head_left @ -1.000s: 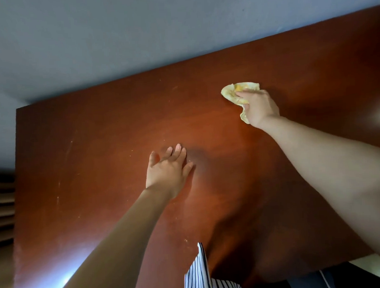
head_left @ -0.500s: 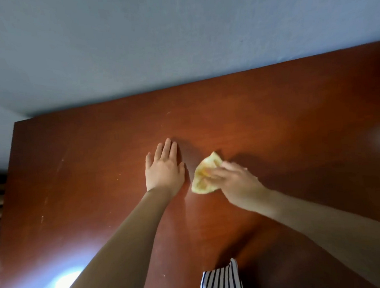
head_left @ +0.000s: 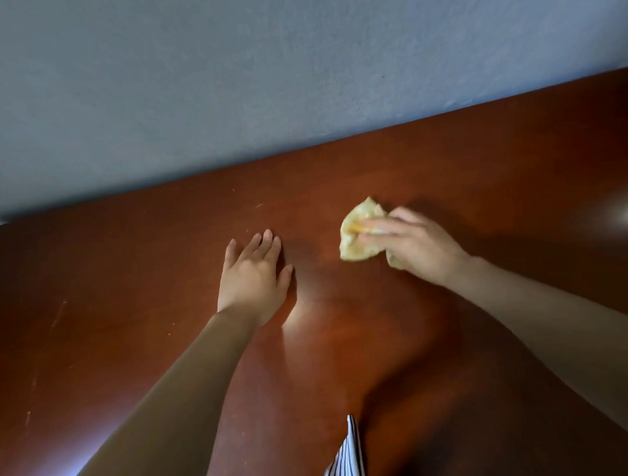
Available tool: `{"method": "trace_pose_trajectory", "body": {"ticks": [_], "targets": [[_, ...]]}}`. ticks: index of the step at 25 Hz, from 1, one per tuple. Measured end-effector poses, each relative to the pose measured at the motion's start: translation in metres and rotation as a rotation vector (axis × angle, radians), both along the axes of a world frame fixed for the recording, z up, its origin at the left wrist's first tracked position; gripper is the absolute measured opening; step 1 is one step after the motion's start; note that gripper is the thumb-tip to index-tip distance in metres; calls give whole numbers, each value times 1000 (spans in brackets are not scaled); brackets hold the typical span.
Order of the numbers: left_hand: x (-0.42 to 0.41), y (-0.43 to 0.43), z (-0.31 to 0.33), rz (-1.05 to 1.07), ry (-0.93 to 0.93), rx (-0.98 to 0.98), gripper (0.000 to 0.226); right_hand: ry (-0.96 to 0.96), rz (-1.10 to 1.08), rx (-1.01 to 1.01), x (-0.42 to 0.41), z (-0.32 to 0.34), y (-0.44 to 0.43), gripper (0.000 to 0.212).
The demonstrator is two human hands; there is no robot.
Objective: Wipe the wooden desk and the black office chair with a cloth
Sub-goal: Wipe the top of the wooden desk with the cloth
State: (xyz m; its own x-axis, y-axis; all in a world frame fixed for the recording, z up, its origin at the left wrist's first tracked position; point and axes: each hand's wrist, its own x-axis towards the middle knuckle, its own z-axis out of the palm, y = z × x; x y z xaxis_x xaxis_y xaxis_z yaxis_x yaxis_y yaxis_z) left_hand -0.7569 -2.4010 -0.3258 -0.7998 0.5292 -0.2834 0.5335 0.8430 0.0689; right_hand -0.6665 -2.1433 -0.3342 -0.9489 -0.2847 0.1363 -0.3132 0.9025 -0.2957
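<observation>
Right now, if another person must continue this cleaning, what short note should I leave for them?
Left hand: open, flat on the wooden desk, holding nothing.
Right hand: pressing the crumpled yellow cloth onto the desk, right of the left hand, near the wall.
Done: desk wiping is under way; how much is covered cannot be told.
Left: pale specks show on the desk's left part, so wipe there, then the rest. The black office chair is not in view and presumably remains to be wiped.

A big blue-grey wall (head_left: 262, 78) fills the top. A bit of striped cloth (head_left: 345, 459), white with dark lines, pokes up at the bottom edge.
</observation>
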Motion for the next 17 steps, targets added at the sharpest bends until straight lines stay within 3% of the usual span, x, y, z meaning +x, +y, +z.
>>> {"method": "trace_pose_trajectory", "body": {"ticks": [5,11,14,17], "targets": [[-7,-2,1,-51,19,-15,53,-62,-602,-21,-41,-6,42,53],[-6,-5,-3,-18,0,41,54,-163,-997,-44,-102,-4,64,42],[-5,-4,-3,-10,-2,51,55,-184,-961,-90,-118,-3,47,49],[-2,-3,-3,15,0,73,55,-155,-664,-101,-128,0,2,55]]}}
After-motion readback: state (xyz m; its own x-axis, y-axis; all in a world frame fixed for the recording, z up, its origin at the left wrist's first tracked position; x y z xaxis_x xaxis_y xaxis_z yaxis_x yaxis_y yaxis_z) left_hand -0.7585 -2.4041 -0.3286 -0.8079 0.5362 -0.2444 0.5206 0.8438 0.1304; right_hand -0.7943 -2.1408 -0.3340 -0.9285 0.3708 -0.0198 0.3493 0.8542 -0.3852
